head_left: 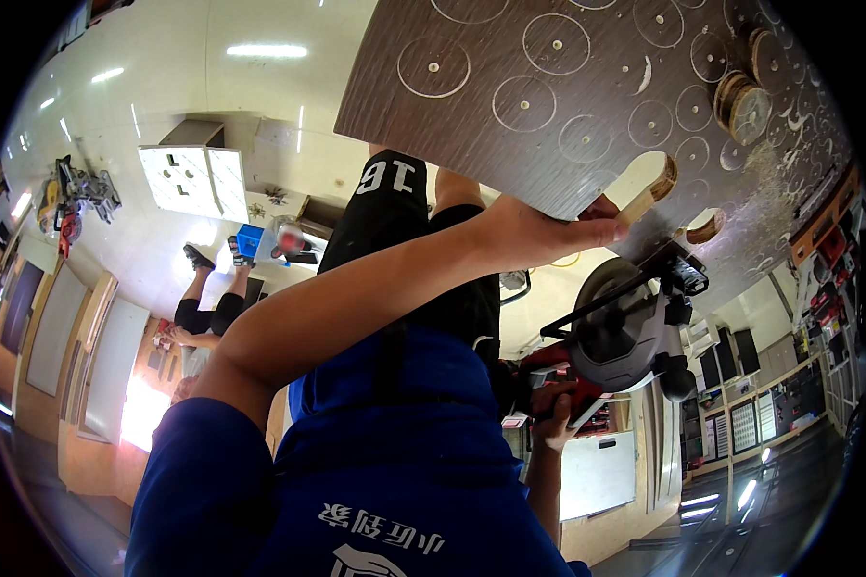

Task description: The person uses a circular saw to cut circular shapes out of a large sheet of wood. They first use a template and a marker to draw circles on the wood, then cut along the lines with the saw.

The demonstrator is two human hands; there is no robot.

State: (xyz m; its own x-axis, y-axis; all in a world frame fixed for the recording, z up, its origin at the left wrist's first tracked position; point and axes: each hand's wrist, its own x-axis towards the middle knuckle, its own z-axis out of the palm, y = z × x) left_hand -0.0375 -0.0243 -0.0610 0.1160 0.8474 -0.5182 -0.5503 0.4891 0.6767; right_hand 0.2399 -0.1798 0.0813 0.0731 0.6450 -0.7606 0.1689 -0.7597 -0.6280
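A dark brown board [510, 154] with several scribed circles and small centre holes spans the top right. My left hand [563, 229] reaches across and is closed on the board's near edge, beside a cut-out opening; its fingertips are partly in shadow. Below the board, my right hand [554, 409] wraps round the red handle of a circular saw [618, 327] with a grey and black round guard. The saw lies close to the board's edge; whether its blade touches the wood is hidden. Stacked round wooden discs [744, 108] rest on the board.
Wood dust [765, 178] is scattered near the discs. At left another person [212, 313] works low down, near a blue bin [249, 240] and a white cabinet [192, 181]. A mitre saw [72, 197] stands at far left. Shelving [751, 413] lines the right; a white panel [598, 473] stands below the saw.
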